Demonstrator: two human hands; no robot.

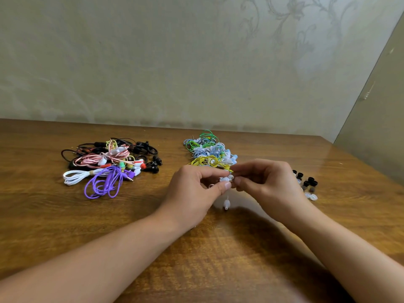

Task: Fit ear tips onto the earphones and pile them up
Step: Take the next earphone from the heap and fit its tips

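My left hand (196,189) and my right hand (266,182) meet at the table's middle, both pinching a white earbud (227,178) between the fingertips. The ear tip itself is too small to make out. A second white earbud (226,203) dangles below the hands on its cable. Behind the hands lies a pile of bundled earphones (207,149) in green, blue, white and yellow. At the left lies another pile of earphones (111,165) in black, pink, white and purple. Loose black and clear ear tips (306,184) sit to the right of my right hand.
The wooden table (218,259) runs up to a patterned wall (196,62) at the back. Its right edge (367,165) slants close past the ear tips, beside a plain panel (380,119).
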